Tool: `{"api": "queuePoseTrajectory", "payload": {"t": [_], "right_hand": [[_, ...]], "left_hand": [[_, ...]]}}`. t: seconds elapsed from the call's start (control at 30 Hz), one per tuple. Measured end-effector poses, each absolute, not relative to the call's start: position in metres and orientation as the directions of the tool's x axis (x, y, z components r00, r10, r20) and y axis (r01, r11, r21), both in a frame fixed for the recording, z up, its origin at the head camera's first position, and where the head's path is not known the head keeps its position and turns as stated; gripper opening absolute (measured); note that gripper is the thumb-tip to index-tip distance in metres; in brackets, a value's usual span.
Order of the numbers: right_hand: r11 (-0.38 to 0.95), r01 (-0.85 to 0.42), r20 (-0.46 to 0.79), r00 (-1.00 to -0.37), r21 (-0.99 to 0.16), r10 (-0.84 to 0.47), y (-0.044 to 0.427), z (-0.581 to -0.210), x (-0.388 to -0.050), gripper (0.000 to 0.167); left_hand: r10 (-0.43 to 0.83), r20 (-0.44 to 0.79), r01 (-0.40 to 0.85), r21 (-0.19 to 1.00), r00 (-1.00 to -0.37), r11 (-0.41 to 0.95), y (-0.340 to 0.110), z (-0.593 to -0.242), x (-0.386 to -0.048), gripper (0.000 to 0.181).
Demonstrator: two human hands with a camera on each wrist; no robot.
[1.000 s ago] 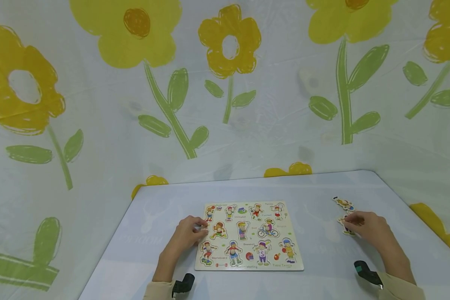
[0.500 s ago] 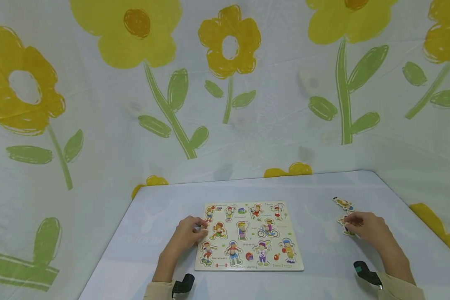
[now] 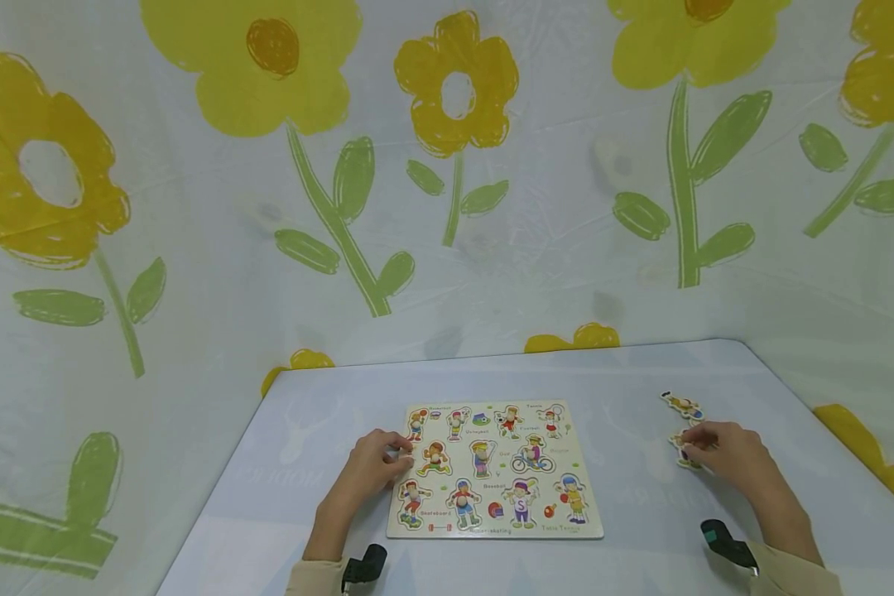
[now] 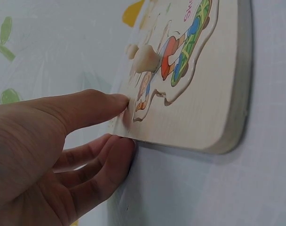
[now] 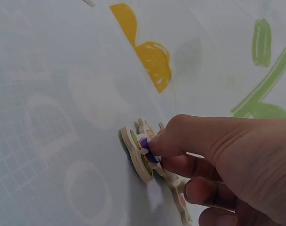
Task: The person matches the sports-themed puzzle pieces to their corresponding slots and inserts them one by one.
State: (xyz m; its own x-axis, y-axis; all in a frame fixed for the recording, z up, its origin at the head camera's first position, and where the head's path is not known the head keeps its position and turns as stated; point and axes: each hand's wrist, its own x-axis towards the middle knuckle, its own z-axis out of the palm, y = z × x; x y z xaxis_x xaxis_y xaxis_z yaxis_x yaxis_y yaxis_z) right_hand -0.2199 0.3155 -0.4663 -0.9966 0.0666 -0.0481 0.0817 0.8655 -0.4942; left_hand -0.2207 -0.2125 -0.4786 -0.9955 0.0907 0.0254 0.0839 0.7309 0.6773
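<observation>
A wooden puzzle board point(image 3: 502, 497) with several sports figures lies on the table. My left hand point(image 3: 376, 466) grips its left edge; in the left wrist view the thumb point(image 4: 100, 108) rests on top and the curled fingers lie against the edge. To the right of the board, my right hand point(image 3: 730, 451) pinches a figure-shaped wooden puzzle piece point(image 5: 138, 150) between thumb and forefinger, close to the tabletop. Part of this piece is hidden behind the fingers. Just beyond it lies another loose puzzle piece point(image 3: 683, 405).
The white table point(image 3: 290, 480) carries the board in its middle. A curtain with yellow flowers point(image 3: 458, 91) hangs behind it and along its sides. Each wrist wears a black camera, the left one point(image 3: 365, 567) near the front.
My right hand has shifted very slightly left, and the puzzle piece in its fingers has turned a little. My left hand and the board have stayed in place.
</observation>
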Motion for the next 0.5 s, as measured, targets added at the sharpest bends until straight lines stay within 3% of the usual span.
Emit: {"api": "queuePoseTrajectory", "payload": {"t": [0.5], "right_hand": [[0.863, -0.093, 0.058, -0.996, -0.496, -0.074, 0.278, -0.465, -0.220, 0.013]], "left_hand": [[0.093, 0.040, 0.095, 0.678, -0.995, 0.729, -0.213, -0.480, -0.221, 0.017]]}}
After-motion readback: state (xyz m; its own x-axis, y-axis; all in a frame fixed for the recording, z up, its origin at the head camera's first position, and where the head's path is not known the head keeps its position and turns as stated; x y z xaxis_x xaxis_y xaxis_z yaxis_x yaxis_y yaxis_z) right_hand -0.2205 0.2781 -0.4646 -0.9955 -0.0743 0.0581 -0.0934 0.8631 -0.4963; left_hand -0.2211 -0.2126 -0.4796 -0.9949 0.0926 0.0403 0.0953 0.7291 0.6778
